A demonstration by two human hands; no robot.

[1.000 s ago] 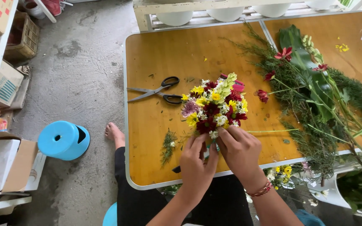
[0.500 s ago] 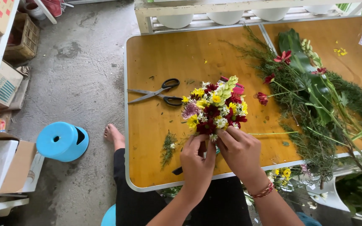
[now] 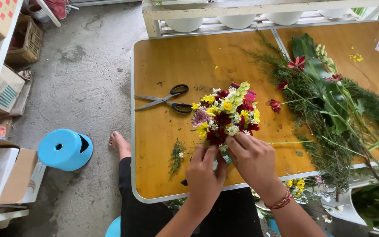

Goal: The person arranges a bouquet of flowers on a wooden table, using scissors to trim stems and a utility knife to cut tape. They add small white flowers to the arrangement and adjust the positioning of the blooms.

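Note:
A small bouquet [image 3: 225, 115] of yellow, dark red, pink and white flowers stands above the orange table [image 3: 163, 57]. My left hand [image 3: 206, 173] and my right hand [image 3: 252, 157] are both closed around its stems just below the blooms, side by side. The stems themselves are hidden under my fingers. A red bracelet circles my right wrist. Black-handled scissors [image 3: 165, 101] lie flat on the table to the left of the bouquet.
A heap of green stems, leaves and red flowers [image 3: 330, 101] covers the table's right half. A green sprig [image 3: 176, 156] lies near the front edge. A blue stool [image 3: 64, 149] and cardboard boxes [image 3: 3, 175] stand on the concrete floor at left. White pots line a rack behind the table.

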